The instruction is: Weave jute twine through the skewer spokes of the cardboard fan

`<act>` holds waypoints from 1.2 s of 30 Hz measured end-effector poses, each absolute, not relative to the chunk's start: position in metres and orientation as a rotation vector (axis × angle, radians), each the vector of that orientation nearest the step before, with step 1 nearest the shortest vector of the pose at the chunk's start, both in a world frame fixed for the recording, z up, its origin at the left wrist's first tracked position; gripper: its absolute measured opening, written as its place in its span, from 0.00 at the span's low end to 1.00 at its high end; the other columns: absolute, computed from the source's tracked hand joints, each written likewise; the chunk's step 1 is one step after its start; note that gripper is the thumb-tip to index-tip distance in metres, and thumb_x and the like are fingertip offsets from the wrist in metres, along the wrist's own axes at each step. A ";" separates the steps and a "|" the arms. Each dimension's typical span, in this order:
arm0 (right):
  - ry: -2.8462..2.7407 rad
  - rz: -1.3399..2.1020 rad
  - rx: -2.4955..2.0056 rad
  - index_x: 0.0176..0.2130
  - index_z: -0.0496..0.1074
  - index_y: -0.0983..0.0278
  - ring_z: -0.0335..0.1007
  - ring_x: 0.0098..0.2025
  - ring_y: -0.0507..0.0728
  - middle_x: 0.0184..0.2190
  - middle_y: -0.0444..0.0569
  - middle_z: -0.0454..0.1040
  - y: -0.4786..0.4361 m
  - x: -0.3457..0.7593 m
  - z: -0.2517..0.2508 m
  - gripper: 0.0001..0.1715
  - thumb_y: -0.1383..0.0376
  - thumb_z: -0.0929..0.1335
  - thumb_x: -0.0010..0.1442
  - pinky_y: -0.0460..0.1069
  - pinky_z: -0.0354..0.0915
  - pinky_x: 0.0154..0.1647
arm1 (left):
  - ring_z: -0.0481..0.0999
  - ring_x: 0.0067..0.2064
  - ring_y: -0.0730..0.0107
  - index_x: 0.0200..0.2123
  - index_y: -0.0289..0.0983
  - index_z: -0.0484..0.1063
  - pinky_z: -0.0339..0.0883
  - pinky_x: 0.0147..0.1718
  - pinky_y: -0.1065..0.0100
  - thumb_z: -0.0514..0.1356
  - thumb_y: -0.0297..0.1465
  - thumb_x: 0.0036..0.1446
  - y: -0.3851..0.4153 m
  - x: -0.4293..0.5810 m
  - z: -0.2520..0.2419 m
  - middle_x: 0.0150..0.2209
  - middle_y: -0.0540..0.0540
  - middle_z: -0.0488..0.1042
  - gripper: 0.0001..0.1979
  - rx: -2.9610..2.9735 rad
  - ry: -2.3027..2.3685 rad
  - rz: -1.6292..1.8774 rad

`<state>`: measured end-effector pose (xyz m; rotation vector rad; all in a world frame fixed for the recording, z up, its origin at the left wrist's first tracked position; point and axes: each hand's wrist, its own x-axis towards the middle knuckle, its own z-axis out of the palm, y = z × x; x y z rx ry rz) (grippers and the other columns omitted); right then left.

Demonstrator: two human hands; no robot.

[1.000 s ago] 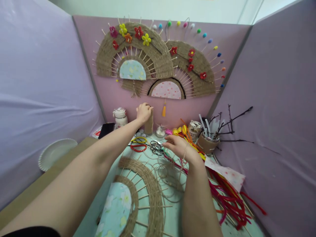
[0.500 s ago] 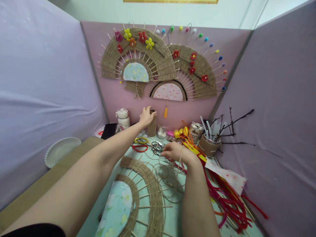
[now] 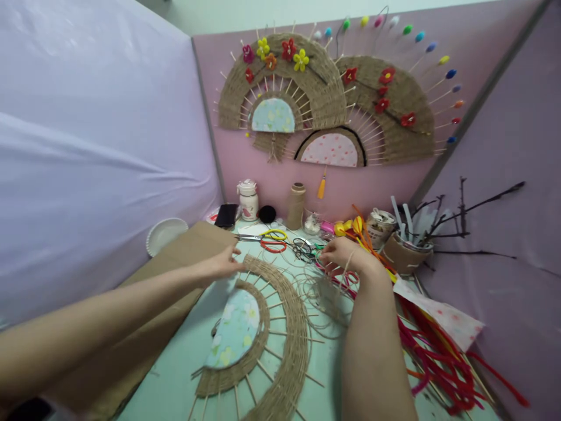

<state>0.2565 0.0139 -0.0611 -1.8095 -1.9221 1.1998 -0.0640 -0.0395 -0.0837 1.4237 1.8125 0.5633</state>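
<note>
A half-round woven twine fan [image 3: 291, 316] with thin sticks for ribs lies on the table, its inner half-circle covered in blue floral cloth [image 3: 236, 330]. My left hand [image 3: 222, 264] is open beside the fan's far end, fingertips close to the woven edge; whether they touch it I cannot tell. Above loose loops of twine [image 3: 313, 286], my right hand [image 3: 344, 256] has its fingers curled together, and what is between them is hidden. Just past it are green handles [image 3: 317, 250] and black-handled scissors [image 3: 302, 249]. Scissors with red and yellow handles [image 3: 273, 246] lie farther back.
A brown cone-shaped tube [image 3: 296, 207], a white bottle [image 3: 248, 202] and a black phone [image 3: 227, 216] stand or lie at the back. Pipe cleaners [image 3: 442, 368] and a pot of twigs [image 3: 405, 254] are at right. Cardboard [image 3: 188, 245] covers the left side; finished fans [image 3: 324, 88] hang behind.
My left hand has come away from the brown tube, back toward me to the fan's far end. The view has swung left. My right hand stays curled above the twine.
</note>
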 end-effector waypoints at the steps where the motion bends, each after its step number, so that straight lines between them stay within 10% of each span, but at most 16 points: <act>1: -1.902 1.207 -1.794 0.27 0.72 0.67 0.75 0.24 0.53 0.23 0.50 0.77 0.014 0.256 -0.060 0.07 0.68 0.70 0.57 0.44 0.69 0.23 | 0.76 0.34 0.62 0.55 0.33 0.64 0.67 0.33 0.66 0.67 0.40 0.40 -0.055 -0.069 -0.089 0.34 0.47 0.75 0.37 1.348 1.817 0.500; 12: -1.846 1.205 -1.750 0.30 0.70 0.67 0.75 0.26 0.53 0.24 0.47 0.75 0.011 0.248 -0.058 0.09 0.66 0.73 0.56 0.45 0.71 0.25 | 0.77 0.36 0.61 0.42 0.36 0.73 0.69 0.31 0.68 0.74 0.37 0.33 -0.093 -0.055 -0.102 0.32 0.47 0.78 0.30 0.974 1.587 0.503; 19: -1.737 1.170 -1.727 0.32 0.71 0.66 0.75 0.31 0.53 0.28 0.47 0.75 0.007 0.262 -0.051 0.09 0.66 0.74 0.55 0.44 0.70 0.25 | 0.79 0.42 0.65 0.43 0.38 0.76 0.74 0.42 0.66 0.75 0.39 0.42 -0.104 -0.098 -0.068 0.44 0.46 0.80 0.25 0.843 1.217 0.612; 26: -1.743 1.205 -1.780 0.26 0.69 0.66 0.72 0.23 0.50 0.22 0.47 0.75 0.004 0.267 -0.051 0.11 0.66 0.70 0.60 0.41 0.68 0.22 | 0.80 0.39 0.62 0.39 0.36 0.77 0.73 0.40 0.65 0.68 0.35 0.52 -0.087 -0.153 -0.024 0.37 0.44 0.82 0.12 0.825 1.339 0.900; 36: -1.871 1.192 -1.644 0.23 0.67 0.65 0.66 0.15 0.48 0.14 0.42 0.71 -0.020 0.251 -0.028 0.13 0.68 0.68 0.59 0.41 0.62 0.16 | 0.80 0.39 0.54 0.47 0.33 0.76 0.74 0.38 0.58 0.57 0.40 0.60 -0.033 -0.062 0.020 0.30 0.42 0.81 0.19 0.997 1.194 1.045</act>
